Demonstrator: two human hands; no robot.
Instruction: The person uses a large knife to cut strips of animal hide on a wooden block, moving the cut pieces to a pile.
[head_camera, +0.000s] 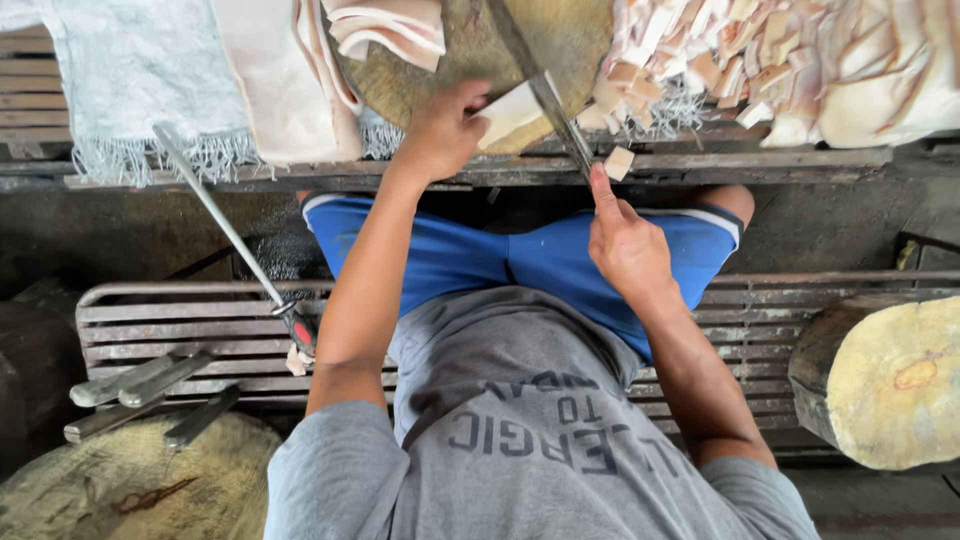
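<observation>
My left hand (440, 130) grips a pale slab of fat or meat (508, 112) at the near edge of a round wooden chopping block (560, 40). My right hand (625, 240) holds a long knife (545, 90), its forefinger laid along the blade, which slants up across the block and cuts into the slab. A small cut piece (620, 162) sits by the blade near my fingertip.
A heap of cut pale pieces (800, 60) lies at the right of the block. Uncut strips (290, 70) and a fringed cloth (130, 70) lie at the left. A sharpening steel (225, 225) leans on the slatted bench (180, 320). Wooden stumps (885, 380) stand beside it.
</observation>
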